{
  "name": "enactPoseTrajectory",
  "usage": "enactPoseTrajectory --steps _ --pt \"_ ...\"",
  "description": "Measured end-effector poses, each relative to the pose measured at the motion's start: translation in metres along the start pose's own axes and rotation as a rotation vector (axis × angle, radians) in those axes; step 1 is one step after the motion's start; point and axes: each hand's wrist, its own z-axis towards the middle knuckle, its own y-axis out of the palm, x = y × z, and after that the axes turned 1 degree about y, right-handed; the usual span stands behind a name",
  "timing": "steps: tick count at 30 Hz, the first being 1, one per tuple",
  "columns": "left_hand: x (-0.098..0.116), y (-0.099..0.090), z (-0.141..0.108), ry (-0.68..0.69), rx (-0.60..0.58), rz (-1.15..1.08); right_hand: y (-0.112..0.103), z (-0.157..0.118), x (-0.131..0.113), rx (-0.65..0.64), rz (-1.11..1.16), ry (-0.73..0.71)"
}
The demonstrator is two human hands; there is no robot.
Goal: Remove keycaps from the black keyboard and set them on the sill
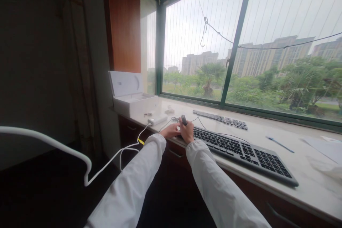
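Observation:
A long black keyboard [240, 148] lies at a slant along the counter's front edge. At its left end my right hand [187, 131] is closed around a short black handle-like object [184, 119], whose top sticks up out of the fist. Its lower end is hidden. Close beside it, my left hand [171, 131] has its fingers curled at the keyboard's left end, partly covered by the right hand. Behind the keyboard, rows of small black keycaps [223, 118] lie on the counter. A thin dark cable [175, 119] lies coiled behind my hands.
An open white box [135, 105] stands at the left. In front of it lies a white power strip [157, 120], its white cable [107, 166] hanging off the edge. At the right are a blue pen [280, 144] and white paper [324, 146]. Windows [197, 50] line the back.

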Motion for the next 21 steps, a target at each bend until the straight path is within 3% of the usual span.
enactPoseTrajectory --steps 4,12,21 --pt "0.004 -0.001 -0.002 0.016 -0.003 -0.013 0.0 0.002 0.004 0.013 0.042 0.047" --pt "0.012 -0.004 -0.007 -0.028 -0.023 -0.018 -0.004 0.013 0.012 0.127 0.317 0.318" --pt "0.003 -0.002 -0.003 -0.004 -0.039 0.001 -0.003 0.005 0.005 0.012 0.244 0.187"
